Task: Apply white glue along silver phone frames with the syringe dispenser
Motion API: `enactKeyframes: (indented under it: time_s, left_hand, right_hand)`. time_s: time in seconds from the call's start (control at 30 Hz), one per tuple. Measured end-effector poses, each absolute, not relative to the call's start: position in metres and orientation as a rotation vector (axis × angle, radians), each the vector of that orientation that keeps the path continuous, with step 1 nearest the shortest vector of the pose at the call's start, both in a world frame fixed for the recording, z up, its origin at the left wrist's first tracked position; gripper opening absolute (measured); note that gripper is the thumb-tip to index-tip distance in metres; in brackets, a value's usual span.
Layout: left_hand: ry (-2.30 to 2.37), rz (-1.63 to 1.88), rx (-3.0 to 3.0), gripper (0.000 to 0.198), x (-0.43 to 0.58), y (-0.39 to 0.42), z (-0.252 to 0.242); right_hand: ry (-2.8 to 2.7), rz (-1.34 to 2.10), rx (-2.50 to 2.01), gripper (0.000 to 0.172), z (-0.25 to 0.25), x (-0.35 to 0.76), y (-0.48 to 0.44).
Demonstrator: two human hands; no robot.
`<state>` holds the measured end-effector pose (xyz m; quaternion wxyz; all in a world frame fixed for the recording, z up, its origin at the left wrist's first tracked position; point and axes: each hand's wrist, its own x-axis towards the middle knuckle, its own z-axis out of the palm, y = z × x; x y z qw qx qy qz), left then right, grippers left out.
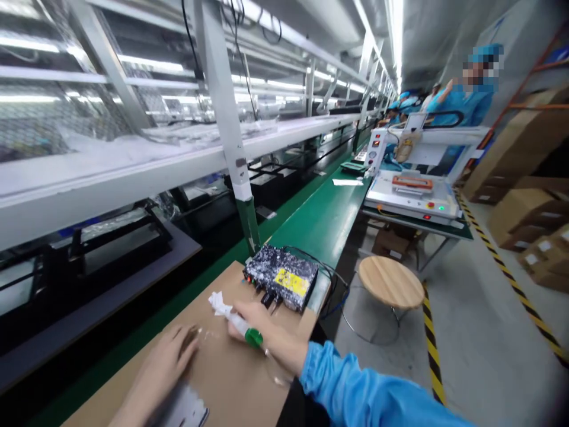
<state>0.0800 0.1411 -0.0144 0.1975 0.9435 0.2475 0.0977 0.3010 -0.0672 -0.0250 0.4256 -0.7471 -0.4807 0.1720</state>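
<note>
My right hand (255, 320) grips a clear dispensing syringe (240, 324) with a green cap. A thin tube (276, 370) runs from the cap. White crumpled tissue (219, 303) covers the syringe's tip, which points to the left. My left hand (162, 365) is over the brown board, thumb and fingers drawn together; what they may pinch is too small to tell. Under the left wrist lies a flat, pale thing with a dark edge (189, 409), partly hidden. Beyond my right hand stands a black control box (271, 264), spotted with white residue and bearing a yellow label.
Brown board (231, 388) covers the near bench; the green bench top (317, 222) runs onward. Cables (333, 273) hang off its right edge. At right are a round wooden stool (391, 281), a white bench machine (411, 198), cardboard boxes (527, 216) and a person in blue (475, 107).
</note>
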Motion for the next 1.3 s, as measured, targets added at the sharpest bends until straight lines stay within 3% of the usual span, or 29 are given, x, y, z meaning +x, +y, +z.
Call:
enactKeyframes:
  time_s: [0.07, 0.2, 0.43, 1.03, 1.3]
  left_hand:
    - [0.684, 0.229, 2.692, 0.065, 0.106, 0.154, -0.021]
    - [0.616, 0.151, 2.778, 0.066, 0.143, 0.161, -0.035]
    - [0.595, 0.270, 2.760, 0.055, 0.161, 0.132, -0.028]
    - [0.566, 0.371, 2.530, 0.052, 0.166, 0.119, -0.025]
    - [0.659, 0.301, 2.479, 0.063, 0.166, 0.117, -0.016]
  right_hand:
    - [-1.214, 0.382, -1.895, 0.023, -0.031, 0.303, -0.062]
    - [-1.295, 0.222, -1.865, 0.011, -0.051, 0.306, -0.053]
    - [-1.361, 0.093, -1.921, 0.019, -0.057, 0.298, -0.049]
    - [-1.317, 0.193, -2.028, 0.035, -0.052, 0.295, -0.055]
    - [-1.361, 0.173, -2.007, 0.027, -0.039, 0.295, -0.062]
